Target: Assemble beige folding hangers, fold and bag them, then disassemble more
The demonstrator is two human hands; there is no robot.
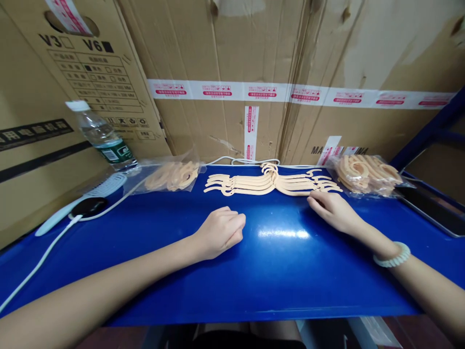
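Note:
My left hand (pixel 221 231) rests on the blue table (pixel 283 276) with its fingers curled into a loose fist, nothing visible in it. My right hand (pixel 332 209) lies flat on the table, fingers stretched toward the right ends of a stack of several beige plastic hangers (pixel 271 183); its fingertips are at or just under the nearest hanger tip. A pale bead bracelet (pixel 393 256) circles my right wrist.
Two clear bags of beige plastic parts lie at the back, one left (pixel 173 175) and one right (pixel 365 173). A water bottle (pixel 103 138), a white handheld device (pixel 82 198) with cable and a dark tray (pixel 432 206) flank them. Cardboard boxes (pixel 290 72) wall the back.

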